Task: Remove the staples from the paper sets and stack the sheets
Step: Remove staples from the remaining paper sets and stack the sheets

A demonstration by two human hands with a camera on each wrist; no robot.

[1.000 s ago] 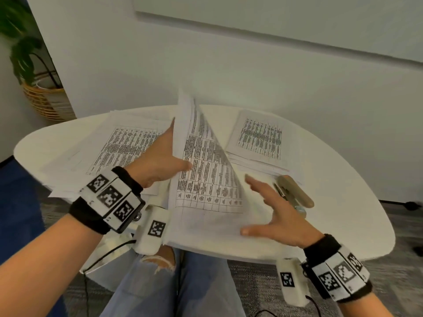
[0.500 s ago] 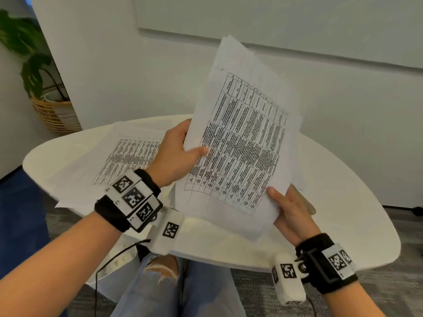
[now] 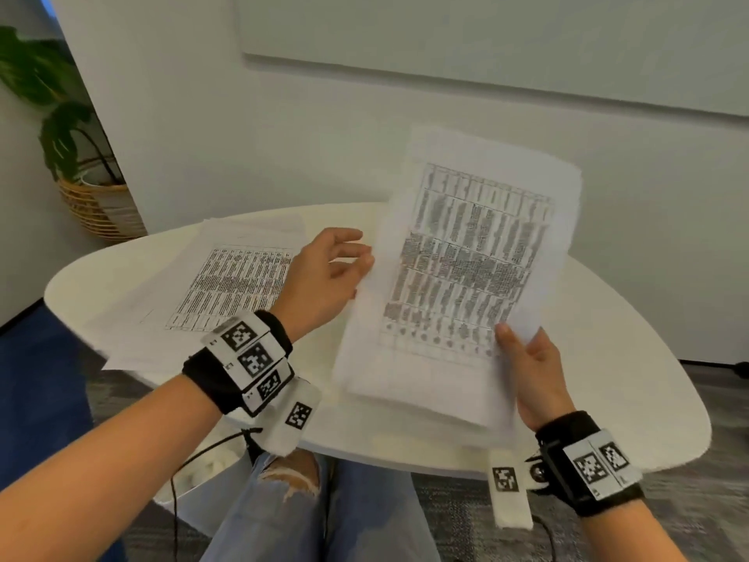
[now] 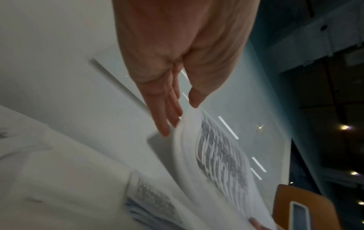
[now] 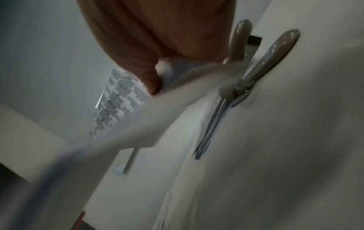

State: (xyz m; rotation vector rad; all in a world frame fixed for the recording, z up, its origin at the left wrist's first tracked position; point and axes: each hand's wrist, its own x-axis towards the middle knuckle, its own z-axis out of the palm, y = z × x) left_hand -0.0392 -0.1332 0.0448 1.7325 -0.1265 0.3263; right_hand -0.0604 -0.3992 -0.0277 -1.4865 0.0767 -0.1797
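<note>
Right hand pinches the lower right corner of a paper set, thumb on top, holding it tilted up above the white table. Left hand has relaxed, spread fingers, tips at the set's left edge, gripping nothing. Stack of sheets lies flat on the table's left side. Staple remover rests on the table, beside more papers.
</note>
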